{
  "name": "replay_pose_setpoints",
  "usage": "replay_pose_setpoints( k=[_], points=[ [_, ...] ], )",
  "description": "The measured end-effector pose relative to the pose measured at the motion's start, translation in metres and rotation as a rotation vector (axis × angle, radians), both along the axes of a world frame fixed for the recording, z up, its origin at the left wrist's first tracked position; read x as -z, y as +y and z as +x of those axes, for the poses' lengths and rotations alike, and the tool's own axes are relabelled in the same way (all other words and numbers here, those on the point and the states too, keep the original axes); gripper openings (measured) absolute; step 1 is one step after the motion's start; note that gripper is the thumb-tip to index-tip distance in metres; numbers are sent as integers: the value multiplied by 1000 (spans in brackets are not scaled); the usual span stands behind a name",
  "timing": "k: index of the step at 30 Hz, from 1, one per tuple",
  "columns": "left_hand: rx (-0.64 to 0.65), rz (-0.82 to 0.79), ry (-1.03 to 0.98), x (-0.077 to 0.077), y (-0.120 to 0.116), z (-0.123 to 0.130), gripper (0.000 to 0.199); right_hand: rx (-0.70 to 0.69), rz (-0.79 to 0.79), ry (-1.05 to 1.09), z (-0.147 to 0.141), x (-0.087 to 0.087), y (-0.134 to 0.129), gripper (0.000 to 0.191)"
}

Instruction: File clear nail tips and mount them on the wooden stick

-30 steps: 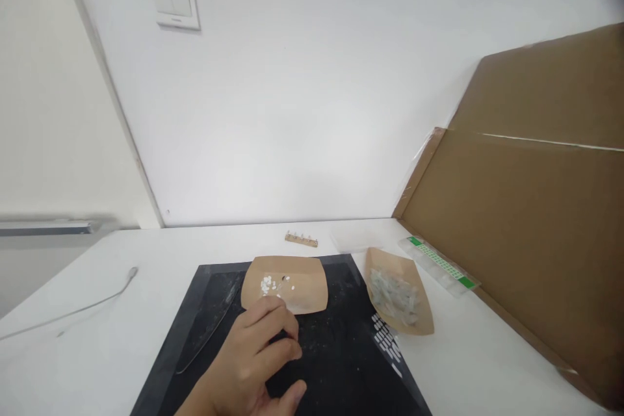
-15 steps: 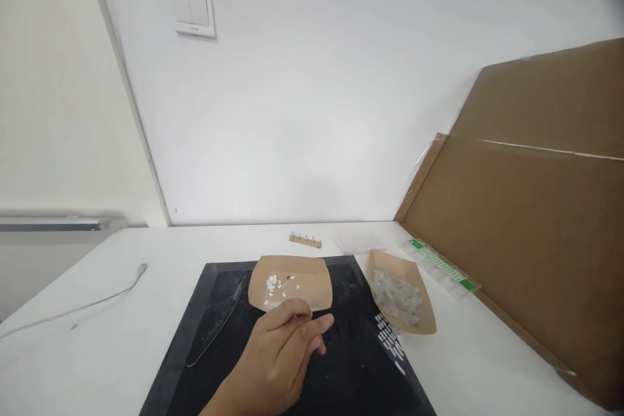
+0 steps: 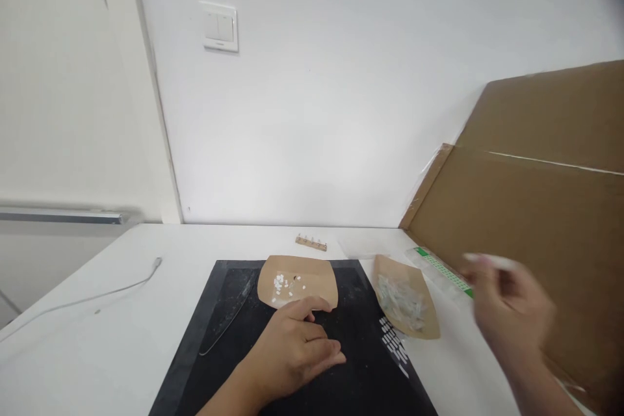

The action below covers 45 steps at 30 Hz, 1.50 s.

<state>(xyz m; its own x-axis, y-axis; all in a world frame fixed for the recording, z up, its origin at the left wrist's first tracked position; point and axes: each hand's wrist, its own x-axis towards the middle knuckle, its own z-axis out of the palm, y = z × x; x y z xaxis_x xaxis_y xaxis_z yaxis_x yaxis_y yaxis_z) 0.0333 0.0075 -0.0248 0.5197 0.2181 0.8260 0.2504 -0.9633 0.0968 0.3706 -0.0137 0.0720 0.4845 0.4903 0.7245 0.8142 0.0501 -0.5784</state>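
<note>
My left hand is over the black mat, just in front of a brown paper tray. Its index finger is stretched out towards the tray's near edge, apart from the other bent fingers, and I see nothing held. Small white pieces lie scattered in that tray. Off to the right, my right hand is raised and smeared by motion. Its fingers are drawn together, with a whitish streak at the tips that I cannot make out. A second brown paper tray with many pale, translucent pieces lies between the hands.
Rows of small white strips lie along the mat's right edge. Behind are a small brown strip with pins and a clear case with green markings. Cardboard leans at the right. A cable crosses the left side.
My right hand has come into view at the right. My left hand's index finger has moved apart from the others. The view has shifted slightly, so things sit further right.
</note>
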Motion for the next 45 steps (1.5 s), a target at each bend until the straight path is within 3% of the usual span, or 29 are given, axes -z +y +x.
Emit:
replay_pose_setpoints(
  k=[2,4,7,10,15,21,25,29,33,36,38,42,45],
  points=[
    [-17,-17,-3,3,0,0,9,-246,-328,-120,-18,-2,35,36],
    [-23,-29,-17,3,0,1,4,-383,-462,-189,-40,3,79,29],
    [-31,-43,-7,-1,1,-2,17,-490,-643,-268,-73,23,143,15],
    [-57,-48,4,-6,4,-7,33,-545,-830,-309,-98,47,188,26],
    [-55,-71,85,-10,7,-14,58,-566,-979,-385,-118,67,221,36],
    [-33,-108,42,-10,0,-12,60,-563,-1055,-410,-127,76,232,34],
    [-17,-131,36,-10,-1,-10,61,-542,-963,-432,-131,69,227,32],
    [6,-135,19,-9,3,-12,65,-502,-773,-424,-131,45,204,46],
    [-36,-242,-129,-5,5,-15,80,-566,-622,-378,-123,16,156,46],
    [-132,-268,-174,-3,7,-17,79,-742,-507,-287,-121,5,110,41],
    [-211,-275,-223,-1,10,-18,75,-774,-477,-263,-123,7,79,38],
    [-328,-315,-416,4,18,-25,67,-534,-323,-186,-132,31,28,34],
    [-378,-351,-594,7,22,-30,60,-744,-376,-219,-135,53,9,30]
  ],
)
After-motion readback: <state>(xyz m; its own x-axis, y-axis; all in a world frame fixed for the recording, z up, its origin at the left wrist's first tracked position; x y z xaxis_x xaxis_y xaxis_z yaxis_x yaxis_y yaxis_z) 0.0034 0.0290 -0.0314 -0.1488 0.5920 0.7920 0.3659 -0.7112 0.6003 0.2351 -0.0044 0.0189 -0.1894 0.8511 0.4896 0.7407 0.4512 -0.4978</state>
